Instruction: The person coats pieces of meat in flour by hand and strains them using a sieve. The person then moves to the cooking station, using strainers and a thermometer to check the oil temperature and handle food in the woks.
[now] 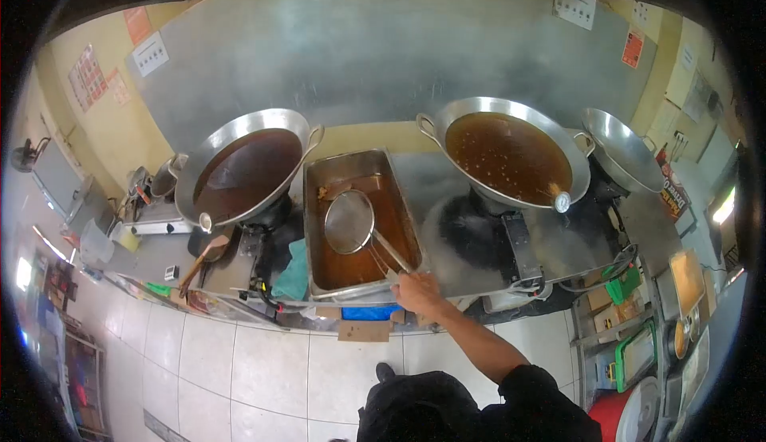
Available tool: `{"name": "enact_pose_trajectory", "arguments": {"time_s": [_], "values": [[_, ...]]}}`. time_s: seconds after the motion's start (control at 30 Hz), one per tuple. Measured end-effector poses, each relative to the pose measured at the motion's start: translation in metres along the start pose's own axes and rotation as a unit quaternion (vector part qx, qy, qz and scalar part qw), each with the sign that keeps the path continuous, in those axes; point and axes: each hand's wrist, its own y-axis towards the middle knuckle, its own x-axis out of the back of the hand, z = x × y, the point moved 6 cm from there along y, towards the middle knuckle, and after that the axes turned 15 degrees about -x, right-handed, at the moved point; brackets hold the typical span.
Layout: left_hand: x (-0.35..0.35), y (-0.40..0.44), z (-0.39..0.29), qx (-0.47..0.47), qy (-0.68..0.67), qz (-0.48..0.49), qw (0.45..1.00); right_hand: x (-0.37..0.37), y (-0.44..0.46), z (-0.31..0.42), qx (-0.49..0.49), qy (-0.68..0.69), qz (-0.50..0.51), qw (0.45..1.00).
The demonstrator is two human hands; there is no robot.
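A black sleeve (542, 398) lies bottom centre-right; the right hand (416, 292) has its grip round the handle of a mesh strainer (349, 221), mid-frame over the steel pan (351, 167); work looks partway, a crumb (322, 192) uncollected; left hand unseen

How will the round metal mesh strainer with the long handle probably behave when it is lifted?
The round metal mesh strainer is probably light for its size, since its bowl is mesh. It may feel head-heavy, because the right hand grips the handle away from the bowl. The handle is likely stiff, as it looks straight.
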Motion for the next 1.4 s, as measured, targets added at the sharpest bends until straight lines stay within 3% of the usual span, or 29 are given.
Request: {"name": "enact_pose_trajectory", "arguments": {"time_s": [0.07, 0.13, 0.17, 0.2, 0.27, 0.3, 0.33, 0.4, 0.43, 0.5, 0.57, 0.6, 0.67, 0.73, 0.8, 1.0, 1.03, 1.07, 1.13, 1.17, 1.2, 1.27, 1.33, 1.4], "values": [[-0.034, 0.014, -0.016, -0.049, 0.041, 0.072, 0.995, 0.007, 0.012, 0.007, -0.004, 0.007, -0.036, 0.999], [-0.057, 0.04, -0.038, -0.122, 0.066, 0.13, 0.982, 0.004, 0.036, 0.014, -0.024, 0.266, 0.12, 0.956], [-0.066, 0.059, -0.049, -0.186, 0.073, 0.153, 0.968, -0.012, 0.047, 0.016, -0.089, 0.426, 0.233, 0.87], [-0.068, 0.08, -0.066, -0.291, 0.079, 0.167, 0.939, -0.013, 0.062, 0.017, -0.094, 0.429, 0.221, 0.871], [-0.071, 0.126, -0.106, -0.55, 0.1, 0.165, 0.813, -0.023, 0.08, 0.02, -0.042, 0.375, 0.265, 0.887], [-0.074, 0.153, -0.128, -0.554, 0.227, 0.12, 0.792, -0.027, 0.087, 0.013, -0.025, 0.359, 0.234, 0.903], [-0.074, 0.191, -0.126, -0.409, 0.037, 0.124, 0.903, -0.007, 0.071, 0.009, -0.034, 0.361, 0.229, 0.903], [-0.079, 0.22, -0.176, -0.299, -0.082, 0.074, 0.948, 0.064, 0.022, 0.015, 0.023, 0.167, 0.128, 0.977], [-0.084, 0.215, -0.221, -0.347, -0.045, 0.077, 0.934, 0.067, 0.021, 0.005, 0.026, 0.163, 0.129, 0.978], [-0.098, 0.209, -0.25, -0.383, -0.013, 0.064, 0.921, 0.089, 0.017, -0.013, 0.097, 0.119, -0.039, 0.987], [-0.123, 0.215, -0.244, -0.335, -0.057, 0.151, 0.928, 0.092, 0.019, -0.031, 0.111, 0.08, -0.041, 0.99], [-0.132, 0.204, -0.247, -0.339, 0.015, 0.169, 0.925, 0.095, 0.021, -0.042, 0.113, 0.047, -0.056, 0.991], [-0.154, 0.177, -0.258, -0.446, -0.071, 0.159, 0.878, 0.105, 0.023, -0.066, 0.103, 0.007, 0.003, 0.995], [-0.188, 0.156, -0.263, -0.345, -0.1, 0.135, 0.924, 0.108, 0.019, -0.096, 0.094, -0.04, 0.062, 0.993], [-0.221, 0.125, -0.276, -0.36, -0.194, 0.143, 0.901, 0.128, 0.014, -0.13, 0.106, -0.03, 0.019, 0.994], [-0.321, 0.07, -0.305, -0.288, -0.171, 0.186, 0.924, 0.237, -0.033, -0.197, 0.118, 0.117, -0.033, 0.986], [-0.335, 0.06, -0.321, -0.306, -0.133, 0.177, 0.926, 0.254, -0.036, -0.205, 0.167, 0.138, -0.11, 0.97], [-0.351, 0.053, -0.341, -0.327, -0.099, 0.165, 0.925, 0.272, -0.04, -0.218, 0.168, 0.129, -0.115, 0.971], [-0.368, 0.032, -0.385, -0.368, -0.087, 0.165, 0.911, 0.313, -0.056, -0.244, 0.067, 0.119, -0.099, 0.986], [-0.373, 0.018, -0.417, -0.408, -0.057, 0.168, 0.896, 0.324, -0.053, -0.265, 0.061, 0.021, -0.201, 0.977], [-0.373, -0.002, -0.453, -0.443, -0.024, 0.172, 0.879, 0.338, -0.053, -0.284, 0.041, 0.05, -0.189, 0.98], [-0.379, -0.027, -0.512, -0.399, 0.033, 0.179, 0.899, 0.365, -0.046, -0.33, -0.019, 0.033, -0.193, 0.98], [-0.387, -0.038, -0.557, -0.538, 0.053, 0.128, 0.831, 0.381, -0.042, -0.369, -0.046, -0.021, -0.241, 0.969], [-0.388, -0.069, -0.623, -0.563, 0.007, 0.137, 0.815, 0.383, -0.023, -0.412, -0.061, -0.037, -0.25, 0.966]]}}
